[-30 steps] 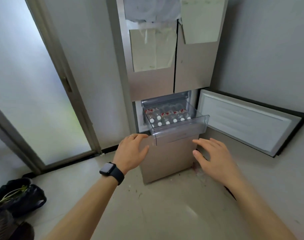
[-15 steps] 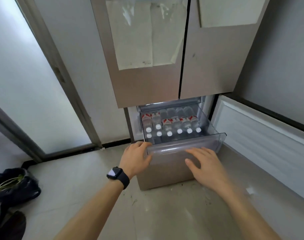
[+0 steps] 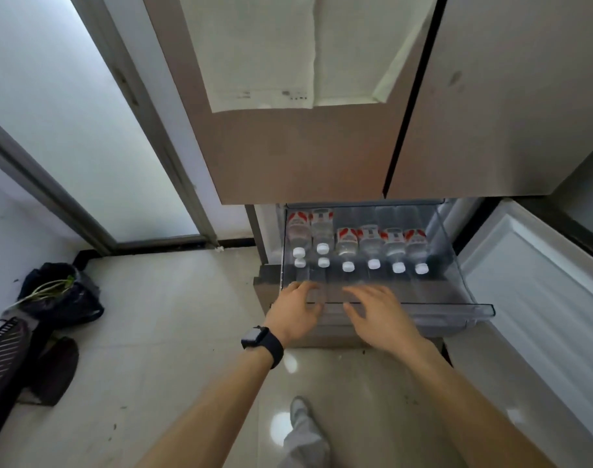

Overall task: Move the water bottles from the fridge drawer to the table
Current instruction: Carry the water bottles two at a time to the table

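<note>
Head view. The left grip (image 3: 295,312) and right grip (image 3: 381,319) are both wide open, fingers spread and nothing held. They hover side by side at the front rim of the clear fridge drawer (image 3: 474,307); motion blur hides whether the fingertips touch the plastic. The drawer stands extended beneath the closed upper doors of the fridge (image 3: 305,157), with the lower door (image 3: 541,298) swung open to the right. The water bottles (image 3: 347,246) lie on their sides inside the drawer, white caps toward the person, red-and-white labels behind. Six caps form a front row, and two further caps show just above the leftmost pair. A dark watch (image 3: 263,344) circles the left wrist.
</note>
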The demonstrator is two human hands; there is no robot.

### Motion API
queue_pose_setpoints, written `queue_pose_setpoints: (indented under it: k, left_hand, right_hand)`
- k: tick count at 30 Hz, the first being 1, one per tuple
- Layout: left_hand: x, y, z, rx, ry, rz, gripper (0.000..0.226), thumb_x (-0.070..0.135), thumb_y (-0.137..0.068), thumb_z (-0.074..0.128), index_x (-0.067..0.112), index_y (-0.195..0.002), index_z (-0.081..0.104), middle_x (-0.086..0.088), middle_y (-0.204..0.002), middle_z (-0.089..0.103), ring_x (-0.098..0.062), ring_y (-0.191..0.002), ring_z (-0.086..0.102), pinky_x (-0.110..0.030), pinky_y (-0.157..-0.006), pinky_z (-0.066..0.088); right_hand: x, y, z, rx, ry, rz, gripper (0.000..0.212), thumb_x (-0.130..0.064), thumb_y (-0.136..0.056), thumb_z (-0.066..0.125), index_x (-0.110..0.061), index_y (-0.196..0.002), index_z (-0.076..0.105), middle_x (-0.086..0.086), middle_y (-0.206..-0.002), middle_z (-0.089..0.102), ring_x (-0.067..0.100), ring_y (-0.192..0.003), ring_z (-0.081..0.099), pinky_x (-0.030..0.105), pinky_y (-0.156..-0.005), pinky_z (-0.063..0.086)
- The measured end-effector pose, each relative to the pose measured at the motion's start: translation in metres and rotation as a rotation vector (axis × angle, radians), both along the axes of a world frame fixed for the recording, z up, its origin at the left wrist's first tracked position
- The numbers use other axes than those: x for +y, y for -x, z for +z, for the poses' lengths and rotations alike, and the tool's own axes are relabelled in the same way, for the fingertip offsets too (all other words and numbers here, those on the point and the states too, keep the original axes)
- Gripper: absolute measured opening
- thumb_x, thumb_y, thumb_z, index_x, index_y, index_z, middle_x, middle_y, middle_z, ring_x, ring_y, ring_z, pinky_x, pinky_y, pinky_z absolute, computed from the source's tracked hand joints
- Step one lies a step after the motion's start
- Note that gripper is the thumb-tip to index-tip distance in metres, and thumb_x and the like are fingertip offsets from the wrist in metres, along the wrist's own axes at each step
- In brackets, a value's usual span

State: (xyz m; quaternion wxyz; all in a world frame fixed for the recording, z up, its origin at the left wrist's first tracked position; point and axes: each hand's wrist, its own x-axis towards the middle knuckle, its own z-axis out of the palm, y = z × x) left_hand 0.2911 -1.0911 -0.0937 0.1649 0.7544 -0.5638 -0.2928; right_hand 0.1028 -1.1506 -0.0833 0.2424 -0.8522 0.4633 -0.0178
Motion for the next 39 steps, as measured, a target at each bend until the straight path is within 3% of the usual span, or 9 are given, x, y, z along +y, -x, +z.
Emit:
queue_pose_setpoints:
  k: [10,15,19,24,28,30,32,34,39]
  left_hand:
    - [-0.124,-0.029,-0.051,0.787,-0.199,0.751,0.066,0.040,-0.098,0.055,0.010,-0.152,0.030,-0.010,-0.145,0.047,-0.031,-0.128,0.048,-0.043,-0.105,0.043]
    - [-0.150,-0.039,-0.063,0.911,-0.157,0.816,0.045,0.028,-0.107,0.037,0.025,-0.150,0.030,-0.003,-0.117,0.054,-0.017,-0.088,0.053,-0.032,-0.072,0.046]
    - [-0.156,-0.038,-0.069,1.018,-0.161,0.860,0.034,0.032,-0.108,0.034,0.019,-0.135,0.050,-0.009,-0.114,0.064,-0.025,-0.098,0.062,-0.040,-0.087,0.054]
    - [-0.155,-0.032,-0.057,1.056,-0.183,0.838,0.047,0.057,-0.104,0.035,0.018,-0.103,0.062,0.000,-0.078,0.065,-0.014,-0.062,0.058,-0.029,-0.061,0.050]
    - [-0.151,-0.012,-0.049,0.929,-0.148,0.867,0.066,0.066,-0.100,0.027,0.011,-0.094,0.062,0.007,-0.043,0.046,-0.009,-0.039,0.042,-0.019,-0.041,0.033]
    - [-0.144,-0.003,-0.050,0.819,-0.127,0.871,0.084,0.074,-0.095,0.026,0.001,-0.112,0.065,-0.004,-0.059,0.056,-0.017,-0.051,0.052,-0.022,-0.046,0.041]
    - [-0.134,0.003,-0.049,0.692,-0.121,0.886,0.096,0.078,-0.091,0.027,-0.004,-0.130,0.056,-0.020,-0.102,0.069,-0.035,-0.090,0.067,-0.035,-0.073,0.055]
    - [-0.123,0.011,-0.039,0.538,-0.062,0.935,0.083,0.069,-0.097,0.030,-0.002,-0.137,0.045,-0.025,-0.129,0.061,-0.040,-0.117,0.060,-0.040,-0.090,0.048]
    - [-0.107,0.023,-0.007,0.237,0.063,0.912,0.042,0.048,-0.105,0.033,0.011,-0.125,0.032,-0.025,-0.111,0.065,-0.040,-0.093,0.064,-0.039,-0.071,0.046]
  right_hand:
    - [-0.098,-0.077,-0.033,-0.404,-0.596,-0.521,0.035,-0.028,-0.103,0.050,-0.014,-0.134,0.051,0.001,-0.131,0.057,0.024,-0.122,0.054,0.031,-0.099,0.041]
    - [-0.132,-0.108,-0.049,-0.554,-0.808,-0.697,0.011,-0.023,-0.103,0.048,-0.019,-0.110,0.056,0.009,-0.123,0.062,0.026,-0.110,0.059,0.043,-0.100,0.049]
    - [-0.153,-0.123,-0.055,-0.685,-1.037,-0.807,0.020,-0.033,-0.100,0.049,-0.024,-0.114,0.059,0.004,-0.125,0.062,0.021,-0.110,0.058,0.038,-0.092,0.047]
    - [-0.165,-0.116,-0.065,-0.643,-1.076,-0.815,0.069,-0.069,-0.083,0.060,-0.022,-0.133,0.052,0.002,-0.129,0.059,0.024,-0.112,0.061,0.038,-0.091,0.053]
    - [-0.158,-0.102,-0.071,-0.514,-0.932,-0.733,0.082,-0.085,-0.073,0.053,-0.019,-0.123,0.060,0.002,-0.101,0.066,0.022,-0.093,0.065,0.041,-0.086,0.059]
    - [-0.147,-0.091,-0.066,-0.521,-0.853,-0.697,0.065,-0.075,-0.087,0.045,-0.016,-0.107,0.064,0.001,-0.083,0.062,0.019,-0.078,0.062,0.035,-0.074,0.057]
    - [-0.140,-0.076,-0.063,-0.515,-0.809,-0.657,0.059,-0.072,-0.090,0.044,-0.016,-0.089,0.063,0.002,-0.074,0.059,0.017,-0.071,0.059,0.032,-0.066,0.054]
    - [-0.136,-0.060,-0.059,-0.482,-0.751,-0.632,0.064,-0.073,-0.088,0.046,-0.012,-0.083,0.064,0.004,-0.074,0.062,0.020,-0.070,0.062,0.037,-0.070,0.058]
    - [-0.128,-0.022,-0.033,-0.412,-0.563,-0.583,0.057,-0.061,-0.095,0.046,-0.011,-0.080,0.069,0.005,-0.074,0.073,0.022,-0.073,0.071,0.037,-0.078,0.056]
